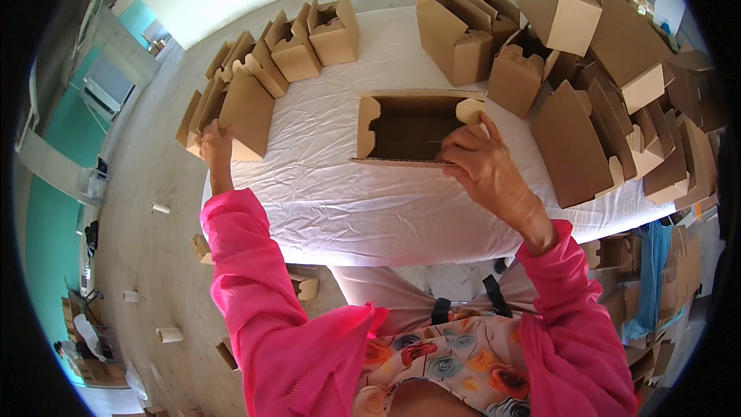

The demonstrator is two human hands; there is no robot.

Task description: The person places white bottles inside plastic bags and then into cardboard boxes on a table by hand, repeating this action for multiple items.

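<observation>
In the middle of the white-covered table lies an open brown cardboard box (pixel 367 127), its dark inside showing. My right hand (pixel 485 166) grips that box at its right end, with the fingers curled at the end flap and the near wall. Out to the left, my left hand (pixel 215 141) has its fingers bent around the near edge of another cardboard box (pixel 251 112), the nearest in a row of open boxes. Part of its grip is hidden by the hand itself.
More open cardboard boxes (pixel 332 27) stand along the table's far left. A large pile of boxes (pixel 571 139) crowds the right side, some stacked on others. The white cloth (pixel 332 208) is wrinkled. On the floor to the left lie several small pale tubes (pixel 168 334).
</observation>
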